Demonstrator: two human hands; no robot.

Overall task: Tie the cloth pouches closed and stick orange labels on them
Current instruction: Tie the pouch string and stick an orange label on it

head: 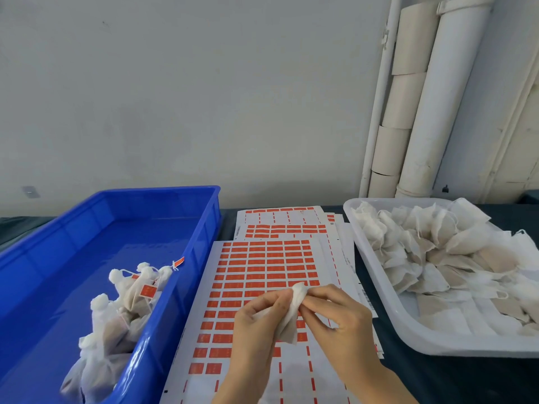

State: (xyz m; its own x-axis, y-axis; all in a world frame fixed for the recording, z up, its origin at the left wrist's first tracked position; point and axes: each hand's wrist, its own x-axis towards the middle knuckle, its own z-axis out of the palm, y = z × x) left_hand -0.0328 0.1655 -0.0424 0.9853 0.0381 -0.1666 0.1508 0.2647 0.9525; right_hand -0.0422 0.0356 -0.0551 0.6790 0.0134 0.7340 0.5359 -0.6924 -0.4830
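Tying a pouch shut above the label sheet.
Left grip is holding its body and right grip is pinching its top; no label is showing on it yet. Left of the grips, a few tied pouches with labels are lying in the blue bin. Right of them, the white tray is holding a large untied heap, so most work is likely remaining.
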